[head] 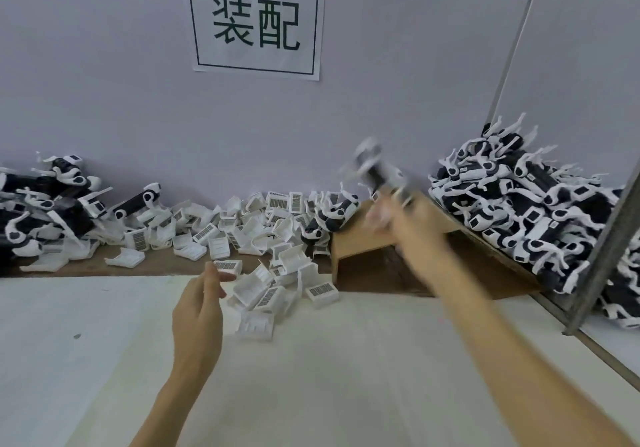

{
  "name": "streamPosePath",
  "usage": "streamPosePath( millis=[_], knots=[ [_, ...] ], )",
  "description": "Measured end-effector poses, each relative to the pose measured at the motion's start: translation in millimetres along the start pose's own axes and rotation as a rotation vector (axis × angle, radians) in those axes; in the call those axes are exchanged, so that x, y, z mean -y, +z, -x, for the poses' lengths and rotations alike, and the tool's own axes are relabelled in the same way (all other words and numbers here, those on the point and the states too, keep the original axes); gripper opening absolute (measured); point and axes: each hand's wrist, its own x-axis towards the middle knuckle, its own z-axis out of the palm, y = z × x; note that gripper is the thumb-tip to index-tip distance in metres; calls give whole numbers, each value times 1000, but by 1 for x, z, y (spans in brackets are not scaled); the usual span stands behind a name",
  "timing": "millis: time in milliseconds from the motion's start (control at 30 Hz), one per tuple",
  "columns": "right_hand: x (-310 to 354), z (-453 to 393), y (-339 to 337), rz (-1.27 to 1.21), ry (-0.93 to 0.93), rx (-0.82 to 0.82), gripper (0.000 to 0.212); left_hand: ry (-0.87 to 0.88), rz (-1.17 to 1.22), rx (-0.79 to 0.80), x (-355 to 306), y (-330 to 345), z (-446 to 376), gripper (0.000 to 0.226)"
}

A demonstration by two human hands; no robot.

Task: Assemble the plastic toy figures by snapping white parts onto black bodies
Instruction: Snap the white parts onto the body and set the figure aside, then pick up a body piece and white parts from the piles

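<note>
A black-and-white toy figure [377,171] is a blur in the air just above the fingertips of my right hand [403,224]. That hand is raised over the cardboard box [349,242] and is itself smeared by motion, so I cannot make out whether it grips the figure. My left hand [199,302] hovers over the table with its fingers relaxed and holds nothing, right beside a heap of white barcode-labelled parts [266,290]. A big pile of assembled figures [519,204] lies at the right.
More black bodies and figures [52,211] are heaped at the far left against the wall. A paper sign [256,20] hangs on the wall. A metal frame post [602,256] slants down at the right. The pale tabletop [329,377] stretches in front.
</note>
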Motion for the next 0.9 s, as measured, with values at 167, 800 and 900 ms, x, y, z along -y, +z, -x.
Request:
streamPosePath(
  millis=[167,800,900],
  knots=[
    [55,-49,-63,-284,48,-163,77,3,-240,124,16,6,0,38],
    [-132,90,92,-74,207,178,23,310,-912,336,25,20,13,35],
    [-133,88,91,-79,185,187,24,406,-899,307,15,41,4,33]
  ],
)
